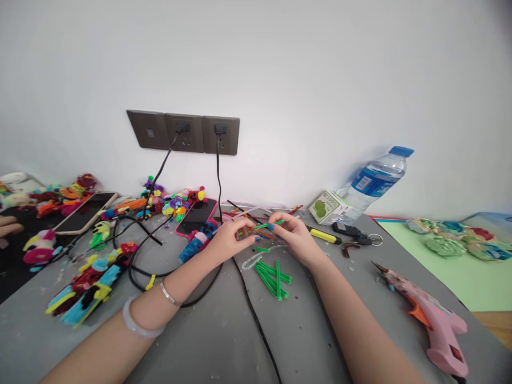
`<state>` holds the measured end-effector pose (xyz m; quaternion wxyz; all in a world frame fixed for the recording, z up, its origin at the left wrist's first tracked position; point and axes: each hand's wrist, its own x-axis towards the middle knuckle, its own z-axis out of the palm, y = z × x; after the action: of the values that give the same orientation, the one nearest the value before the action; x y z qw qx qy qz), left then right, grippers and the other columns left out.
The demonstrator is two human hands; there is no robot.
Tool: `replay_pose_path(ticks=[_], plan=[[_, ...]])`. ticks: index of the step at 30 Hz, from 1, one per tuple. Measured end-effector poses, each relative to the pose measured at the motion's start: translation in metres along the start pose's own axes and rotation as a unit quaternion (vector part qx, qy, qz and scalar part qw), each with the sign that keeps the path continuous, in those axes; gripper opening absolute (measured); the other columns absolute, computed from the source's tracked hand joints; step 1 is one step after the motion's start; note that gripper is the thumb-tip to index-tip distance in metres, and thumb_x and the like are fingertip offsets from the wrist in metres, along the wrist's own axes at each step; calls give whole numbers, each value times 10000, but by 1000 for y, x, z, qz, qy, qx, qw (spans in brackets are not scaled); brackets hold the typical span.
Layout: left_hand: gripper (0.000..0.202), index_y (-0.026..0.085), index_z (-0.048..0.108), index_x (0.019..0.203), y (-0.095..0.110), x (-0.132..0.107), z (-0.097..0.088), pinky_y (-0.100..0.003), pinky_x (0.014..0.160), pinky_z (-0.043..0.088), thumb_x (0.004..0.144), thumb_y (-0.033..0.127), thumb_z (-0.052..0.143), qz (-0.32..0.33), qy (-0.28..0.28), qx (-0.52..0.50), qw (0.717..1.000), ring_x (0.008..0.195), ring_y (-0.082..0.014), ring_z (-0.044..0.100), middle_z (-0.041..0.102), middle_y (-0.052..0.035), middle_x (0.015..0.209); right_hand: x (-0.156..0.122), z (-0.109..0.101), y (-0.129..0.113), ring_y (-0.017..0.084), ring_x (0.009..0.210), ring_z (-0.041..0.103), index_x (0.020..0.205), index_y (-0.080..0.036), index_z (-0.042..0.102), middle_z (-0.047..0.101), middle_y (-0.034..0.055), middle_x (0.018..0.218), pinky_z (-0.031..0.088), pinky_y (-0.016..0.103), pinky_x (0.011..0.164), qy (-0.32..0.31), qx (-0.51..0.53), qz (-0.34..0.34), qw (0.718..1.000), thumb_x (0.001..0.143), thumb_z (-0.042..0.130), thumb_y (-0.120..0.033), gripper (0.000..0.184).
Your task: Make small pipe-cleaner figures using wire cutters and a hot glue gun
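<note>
My left hand [234,237] and my right hand [296,238] meet above the middle of the grey table. Between their fingertips is a short green pipe cleaner [262,226]. My right thumb and fingers pinch it, and my left fingertips close on its left end. A second bit of green shows at the right fingertips; whether it is the same piece, I cannot tell. Below my hands lie several cut green pipe cleaners [272,278] in a loose fan. A sparkly silver pipe cleaner [252,261] curves beside them, with a small green piece [262,249] close by.
Black cables run from the wall sockets [183,132] across the table. Colourful pipe-cleaner figures [90,288] and two phones [197,216] lie left. Rightward are a yellow cutter [323,235], keys [374,239], a small carton [326,207], a leaning water bottle [372,184] and a pink glue gun [434,320].
</note>
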<state>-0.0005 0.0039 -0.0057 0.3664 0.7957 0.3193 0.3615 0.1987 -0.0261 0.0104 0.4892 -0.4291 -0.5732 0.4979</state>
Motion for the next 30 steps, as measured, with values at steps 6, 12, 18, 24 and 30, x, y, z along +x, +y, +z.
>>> replay_pose_path(ticks=[6, 12, 18, 24, 30], plan=[[232, 151, 617, 961, 3, 2, -1, -227, 614, 474, 884, 350, 528, -40, 59, -106, 992, 767, -162, 601, 633, -62, 864, 2, 6, 2, 165, 732, 543, 753, -222, 618, 596, 17, 773, 464, 288, 641, 54, -27, -103, 993, 740, 728, -448, 252], [221, 148, 612, 849, 3, 0, 1, -229, 596, 456, 876, 358, 550, -26, 31, -99, 994, 666, -141, 572, 616, -35, 771, 0, 15, 6, 174, 712, 537, 775, -221, 635, 570, 27, 768, 455, 306, 628, 22, -82, -119, 989, 793, 677, -415, 200], [191, 157, 632, 895, 0, -1, 0, -235, 604, 462, 853, 336, 577, -30, 22, -97, 995, 698, -156, 595, 634, -39, 808, -2, 21, 7, 165, 678, 519, 738, -212, 601, 548, 14, 735, 428, 307, 623, 2, -118, -114, 986, 818, 654, -376, 190], [270, 140, 646, 806, 2, 2, 0, -248, 623, 479, 839, 404, 596, -41, 47, -130, 990, 685, -157, 599, 655, -44, 753, -2, 21, 5, 169, 679, 538, 821, -224, 587, 574, 23, 771, 462, 298, 592, 1, -70, -66, 995, 791, 674, -436, 231], [330, 146, 631, 801, 1, 4, 0, -256, 613, 500, 829, 473, 599, -55, 69, -173, 981, 681, -165, 626, 674, -48, 731, -1, 17, 4, 150, 610, 479, 789, -223, 548, 529, -1, 687, 390, 283, 554, 14, -103, -74, 992, 815, 625, -375, 172]])
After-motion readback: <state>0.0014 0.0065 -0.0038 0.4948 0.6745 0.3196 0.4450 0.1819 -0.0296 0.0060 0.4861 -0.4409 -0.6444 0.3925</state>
